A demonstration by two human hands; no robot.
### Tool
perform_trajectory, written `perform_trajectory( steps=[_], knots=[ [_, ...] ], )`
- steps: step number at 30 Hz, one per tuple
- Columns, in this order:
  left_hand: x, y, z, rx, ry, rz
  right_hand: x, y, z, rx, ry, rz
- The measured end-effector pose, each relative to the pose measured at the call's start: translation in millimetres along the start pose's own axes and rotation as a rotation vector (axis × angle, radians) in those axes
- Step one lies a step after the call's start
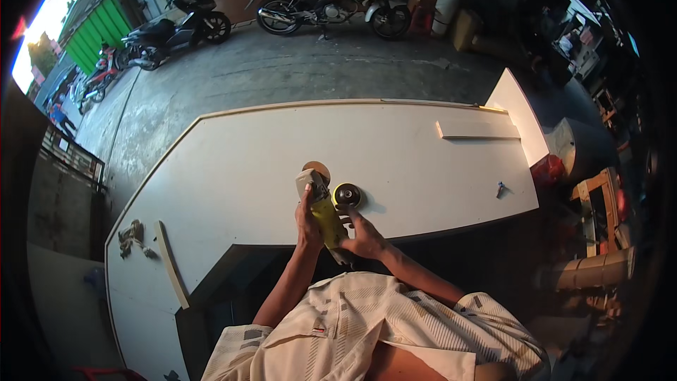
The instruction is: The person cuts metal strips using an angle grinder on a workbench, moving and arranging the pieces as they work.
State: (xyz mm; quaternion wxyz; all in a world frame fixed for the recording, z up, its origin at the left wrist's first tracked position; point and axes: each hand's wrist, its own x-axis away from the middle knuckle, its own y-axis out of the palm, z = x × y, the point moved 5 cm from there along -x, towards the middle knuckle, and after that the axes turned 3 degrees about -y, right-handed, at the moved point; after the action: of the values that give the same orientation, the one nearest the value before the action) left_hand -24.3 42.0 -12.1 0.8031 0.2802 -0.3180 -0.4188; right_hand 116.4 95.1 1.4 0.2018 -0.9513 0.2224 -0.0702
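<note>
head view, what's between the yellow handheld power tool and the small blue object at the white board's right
In the head view: part of the right hand and a round black-and-yellow object, then bare flat white board.

Hands (pixel 307 222) on yellow power tool (pixel 326 220)

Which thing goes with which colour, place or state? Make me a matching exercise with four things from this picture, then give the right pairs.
Things:
1. power tool
2. large flat board
3. black scooter
4. shirt

Matches:
A. parked on the floor
B. cream with darker markings
C. plain white
D. held in the left hand

Pairs: 1-D, 2-C, 3-A, 4-B
</note>
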Motion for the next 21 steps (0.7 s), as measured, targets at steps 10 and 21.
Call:
perform_trajectory(
  steps=[10,21],
  knots=[
    [17.8,171.7,-76.6,-0.677,0.023,-0.24,81.4,-82.9,43.7,0.281,0.099,0.977],
    [108.0,230.7,-159.6,-0.797,-0.4,-1.117,320.2,21.4,-22.7,-0.842,0.036,1.667]
  ],
)
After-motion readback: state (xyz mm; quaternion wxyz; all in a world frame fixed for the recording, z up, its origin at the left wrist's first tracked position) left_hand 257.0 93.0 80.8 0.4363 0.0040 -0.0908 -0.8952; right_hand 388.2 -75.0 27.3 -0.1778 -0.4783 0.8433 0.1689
